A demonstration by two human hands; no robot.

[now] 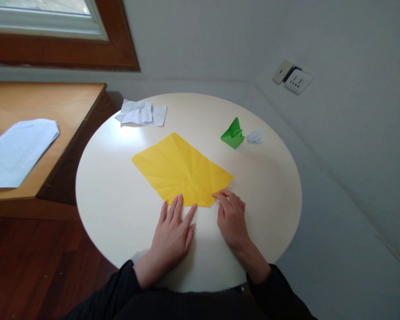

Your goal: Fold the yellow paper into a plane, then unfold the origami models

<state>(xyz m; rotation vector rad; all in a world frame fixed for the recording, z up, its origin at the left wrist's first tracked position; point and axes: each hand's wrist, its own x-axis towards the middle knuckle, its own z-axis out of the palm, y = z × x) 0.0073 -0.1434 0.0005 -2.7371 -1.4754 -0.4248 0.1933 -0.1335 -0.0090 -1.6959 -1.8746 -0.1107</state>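
Resting flat on the round white counter (120,213), the left hand (171,235) lies open with its fingers spread, the fingertips touching the near edge of the yellow paper (182,171). The right hand (231,218) is loosely curled, its fingertips pressing the paper's near right corner; neither hand grasps anything. The creased yellow sheet lies flat at the counter's middle. Farther off sit a crumpled white paper (142,113), a green folded figure (233,133) and a small white folded piece (255,136) just beside it.

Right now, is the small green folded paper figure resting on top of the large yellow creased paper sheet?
No, the green folded paper figure stands apart on the round white table, beyond the yellow creased paper sheet.
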